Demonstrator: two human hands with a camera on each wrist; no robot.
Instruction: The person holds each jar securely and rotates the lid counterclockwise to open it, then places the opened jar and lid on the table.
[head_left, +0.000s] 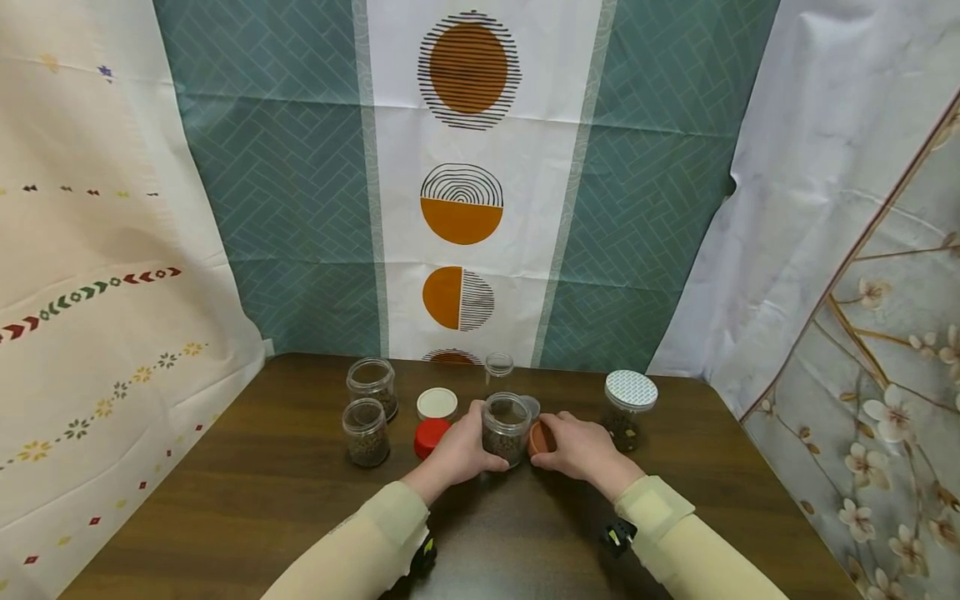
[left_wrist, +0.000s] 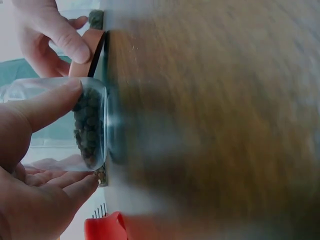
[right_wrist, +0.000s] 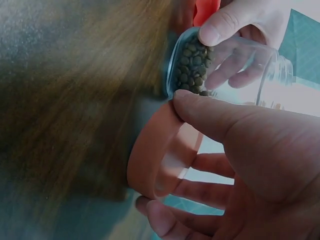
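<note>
In the head view my left hand (head_left: 461, 443) grips an uncapped clear jar (head_left: 507, 425) from its left side. Dark brown pellets (left_wrist: 89, 127) fill the jar's lower part in the left wrist view. Close on its right, my right hand (head_left: 587, 448) holds a round orange-brown lid (right_wrist: 147, 155) by its rim, thumb on the near side and fingers on the far side. The lid's hollow faces up toward the palm. Its edge lies against or very near the jar's base. Whether the jar's base touches the table, I cannot tell.
Two uncapped pellet jars, one nearer (head_left: 366, 437) and one farther (head_left: 372, 383), stand left. A white lid (head_left: 437, 403) and red lid (head_left: 430, 436) lie beside my left hand. Behind are a clear jar (head_left: 498, 371) and greyish lid (head_left: 531, 406). A white-lidded jar (head_left: 628, 412) stands right.
</note>
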